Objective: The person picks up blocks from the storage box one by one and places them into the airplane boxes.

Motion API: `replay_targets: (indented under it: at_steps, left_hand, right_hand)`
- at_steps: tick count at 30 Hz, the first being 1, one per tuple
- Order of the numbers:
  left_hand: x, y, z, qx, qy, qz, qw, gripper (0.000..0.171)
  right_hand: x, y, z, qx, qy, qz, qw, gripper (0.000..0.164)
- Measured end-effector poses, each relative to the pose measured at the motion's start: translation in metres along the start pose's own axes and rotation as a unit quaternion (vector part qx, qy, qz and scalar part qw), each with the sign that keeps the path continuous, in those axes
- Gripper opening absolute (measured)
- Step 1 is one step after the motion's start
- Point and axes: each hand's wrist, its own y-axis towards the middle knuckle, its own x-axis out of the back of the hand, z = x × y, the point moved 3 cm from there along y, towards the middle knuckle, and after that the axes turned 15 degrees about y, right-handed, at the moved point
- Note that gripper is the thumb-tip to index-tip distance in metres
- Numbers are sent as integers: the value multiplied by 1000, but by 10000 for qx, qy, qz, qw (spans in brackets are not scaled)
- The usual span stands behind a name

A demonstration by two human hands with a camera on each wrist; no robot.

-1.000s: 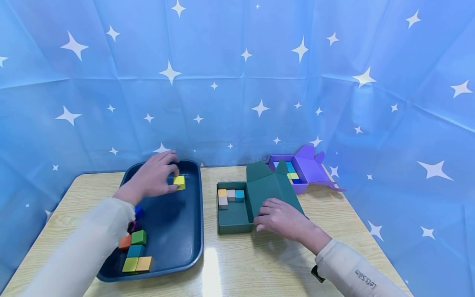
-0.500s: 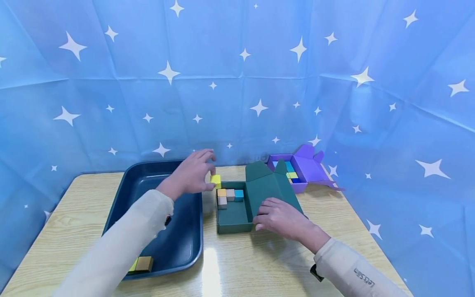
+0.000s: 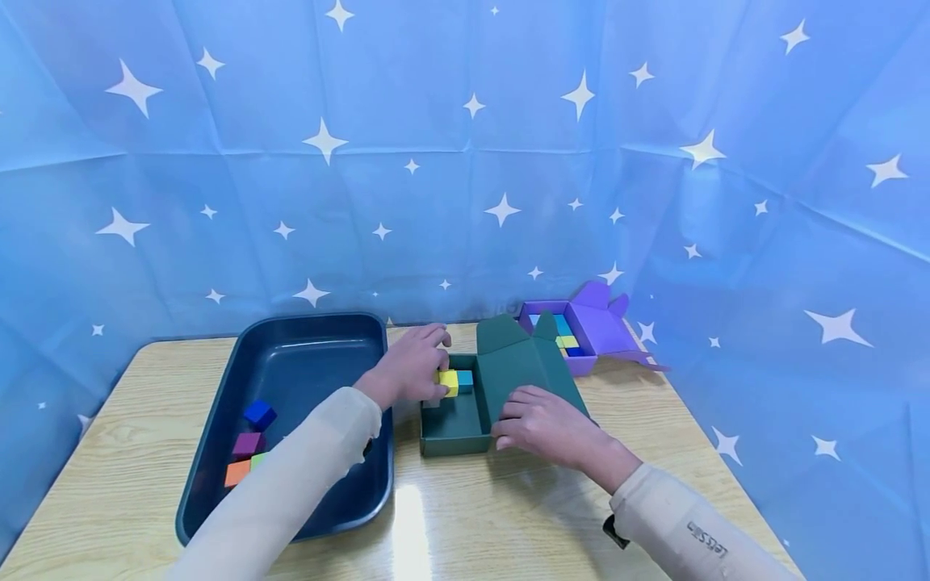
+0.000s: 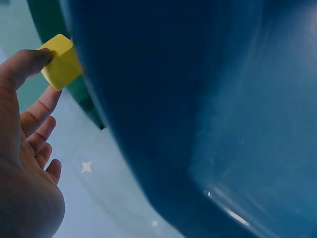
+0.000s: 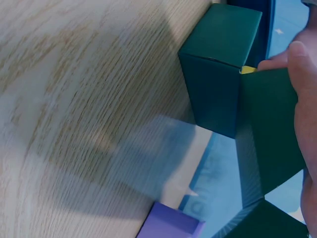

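Note:
My left hand pinches a yellow cube between thumb and fingertips, over the back left of the green box. In the left wrist view the pinched cube shows past the dark blue tray. A teal cube sits in the box just to its right. One pale cube shows under the hand; other cubes there are hidden. My right hand holds the near edge of the box's open lid, the thumb lying along the lid's outside in the right wrist view.
At left the tray contains a blue cube, a purple cube and an orange cube; my left sleeve covers part of it. Behind stands an open purple box with coloured cubes. A starry blue cloth surrounds the table.
My left hand has carried the yellow cube rightward from the tray, past its rim, to over the green box. My right hand stays on the lid.

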Motion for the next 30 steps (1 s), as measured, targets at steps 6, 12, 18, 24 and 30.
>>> replay_targets:
  at_steps: [6, 12, 18, 24, 30]
  left_hand:
    - [-12, 4, -7, 37, -27, 156, 9999, 34]
    - [-20, 5, -11, 42, -88, 233, 9997, 33]
    - [-25, 5, -14, -12, 314, 291, 9991, 35]
    - [-29, 6, -17, -67, 796, 350, 9962, 41]
    - [-30, 8, -20, -86, 1006, 297, 9944, 38]
  right_hand:
    - [0, 0, 0, -13, 30, -14, 10000, 32]
    - [-1, -1, -1, 90, -10, -112, 9999, 30]
    - [-2, -1, -3, 148, -14, -209, 9997, 31]
    - [-2, -1, -2, 176, 7, -281, 9995, 30]
    - [-3, -1, -2, 146, 67, -338, 9993, 29]
